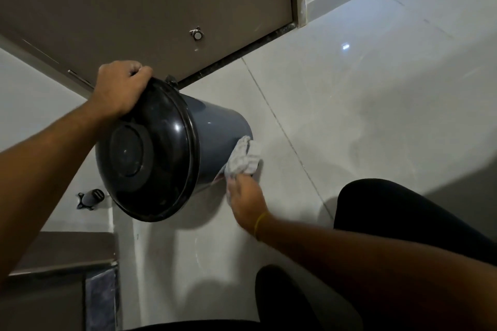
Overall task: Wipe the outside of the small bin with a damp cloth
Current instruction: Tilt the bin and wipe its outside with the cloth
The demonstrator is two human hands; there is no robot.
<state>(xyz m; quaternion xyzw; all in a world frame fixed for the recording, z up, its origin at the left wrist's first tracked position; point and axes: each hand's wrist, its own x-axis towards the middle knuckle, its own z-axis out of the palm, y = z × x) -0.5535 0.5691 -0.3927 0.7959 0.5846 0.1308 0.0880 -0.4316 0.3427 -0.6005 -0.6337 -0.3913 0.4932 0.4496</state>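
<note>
The floor point(363, 94) is pale glossy tile with thin grout lines, and it fills most of the view. A brown door point(134, 8) stands along its far edge, with a small round stop point(197, 34) on its face. At lower left is a dark ledge point(61, 252), and a black fitting point(90, 198) sits on the white wall just above it. The person's dark-clad legs point(398, 212) show at lower right.

The bin point(212, 129) is grey with a black lid point(150, 150). It is tipped on its side off the floor, lid facing the camera, base pointing away toward the floor. Its shadow lies on the tile beneath.

The left arm reaches in from the left edge, forearm rising toward the bin. The left hand point(121, 88) sits on the upper edge of the lid, knuckles up, fingers curled tight over the rim, holding the bin tilted.

The right arm comes in from the lower right, extended forward, with a thin yellow band point(259, 223) at the wrist. The right hand point(246, 197) is below the bin's lower side, fingers closed around a bunched pale cloth point(243, 156). The cloth is pressed against the grey wall near the base, on the side to the right of the lid.
</note>
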